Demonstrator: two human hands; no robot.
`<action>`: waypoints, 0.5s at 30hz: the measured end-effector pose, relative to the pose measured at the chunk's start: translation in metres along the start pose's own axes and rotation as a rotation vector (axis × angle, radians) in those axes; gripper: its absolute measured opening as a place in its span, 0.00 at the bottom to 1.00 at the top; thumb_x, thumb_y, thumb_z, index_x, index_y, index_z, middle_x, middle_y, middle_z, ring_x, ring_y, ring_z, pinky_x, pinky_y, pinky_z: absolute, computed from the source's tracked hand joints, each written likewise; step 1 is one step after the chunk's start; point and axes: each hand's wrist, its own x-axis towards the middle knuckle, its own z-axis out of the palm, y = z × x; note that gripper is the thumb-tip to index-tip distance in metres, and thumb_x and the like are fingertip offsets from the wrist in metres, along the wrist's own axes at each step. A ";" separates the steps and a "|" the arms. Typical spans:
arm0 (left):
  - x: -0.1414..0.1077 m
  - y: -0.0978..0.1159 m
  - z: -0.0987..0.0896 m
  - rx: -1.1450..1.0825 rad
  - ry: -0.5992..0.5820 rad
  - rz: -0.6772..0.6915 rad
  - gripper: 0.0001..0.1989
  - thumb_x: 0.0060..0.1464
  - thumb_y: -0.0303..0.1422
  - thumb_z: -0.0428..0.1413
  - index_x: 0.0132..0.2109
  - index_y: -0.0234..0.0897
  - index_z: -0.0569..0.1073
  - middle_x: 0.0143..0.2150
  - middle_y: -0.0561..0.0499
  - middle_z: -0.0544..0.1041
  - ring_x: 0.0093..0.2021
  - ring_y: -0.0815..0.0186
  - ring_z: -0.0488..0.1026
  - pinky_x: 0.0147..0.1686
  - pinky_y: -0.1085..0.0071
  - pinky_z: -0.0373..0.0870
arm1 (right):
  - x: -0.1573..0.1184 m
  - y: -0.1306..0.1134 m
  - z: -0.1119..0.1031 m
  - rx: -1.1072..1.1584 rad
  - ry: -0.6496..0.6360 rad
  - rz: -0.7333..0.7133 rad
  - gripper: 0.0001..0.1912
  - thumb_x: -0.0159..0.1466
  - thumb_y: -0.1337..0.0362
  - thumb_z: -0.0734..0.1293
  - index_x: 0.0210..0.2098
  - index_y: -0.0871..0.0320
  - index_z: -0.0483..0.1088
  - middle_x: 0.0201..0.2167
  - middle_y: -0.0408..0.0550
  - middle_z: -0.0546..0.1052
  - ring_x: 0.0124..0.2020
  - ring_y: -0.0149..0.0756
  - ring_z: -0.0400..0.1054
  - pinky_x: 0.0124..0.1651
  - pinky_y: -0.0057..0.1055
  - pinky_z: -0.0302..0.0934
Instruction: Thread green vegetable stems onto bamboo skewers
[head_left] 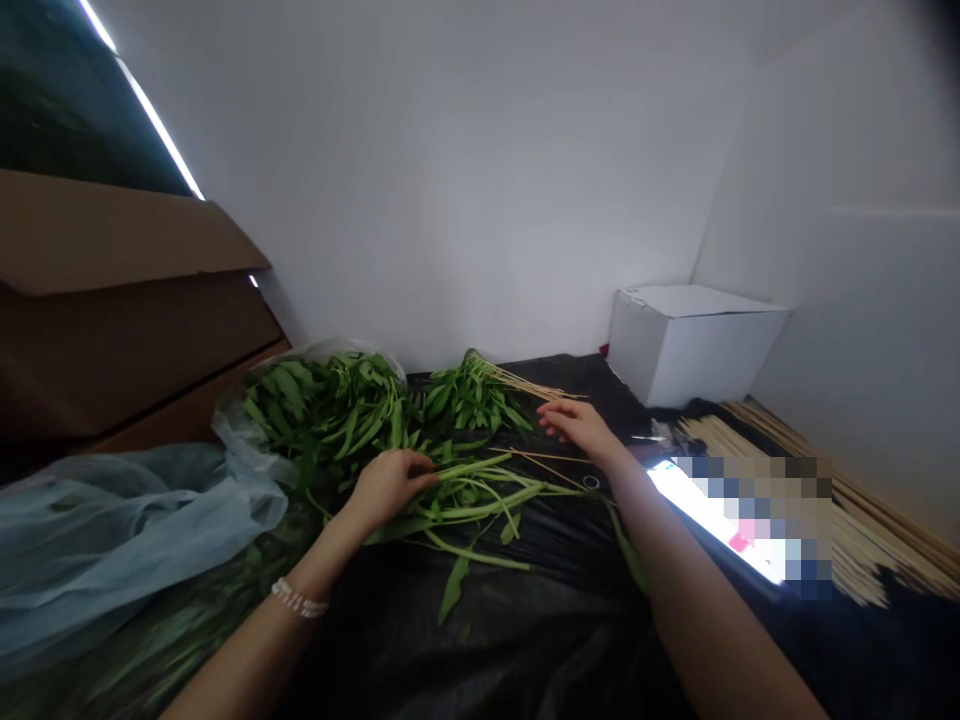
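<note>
My left hand (pixel 394 484) rests at the loose green stems (pixel 480 490), its fingers bent over their left end; whether it grips any is hidden. My right hand (pixel 577 425) hovers with fingers loosely apart and nothing in them, just below the tips of thin sticks (pixel 536 384). Those sticks reach out from a small leafy bundle (pixel 474 395) near the wall. A larger heap of leaves (pixel 337 400) lies in a clear plastic bag behind my left hand. Two or so thin sticks (pixel 551 466) lie between my hands.
A white box (pixel 694 345) stands at the back right. A lit phone (pixel 712 520) and many wooden sticks (pixel 840 530) lie on the right. Black plastic sheet (pixel 540 620) covers the surface. At left are a pale plastic bag (pixel 150 530) and a cardboard box (pixel 127 330).
</note>
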 end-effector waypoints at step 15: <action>0.001 0.045 -0.017 0.224 0.462 0.200 0.12 0.64 0.35 0.47 0.46 0.40 0.74 0.42 0.46 0.80 0.43 0.59 0.76 0.44 0.64 0.66 | -0.028 -0.009 0.064 0.153 -0.532 0.168 0.25 0.60 0.44 0.65 0.35 0.62 0.76 0.28 0.48 0.77 0.18 0.23 0.62 0.16 0.19 0.48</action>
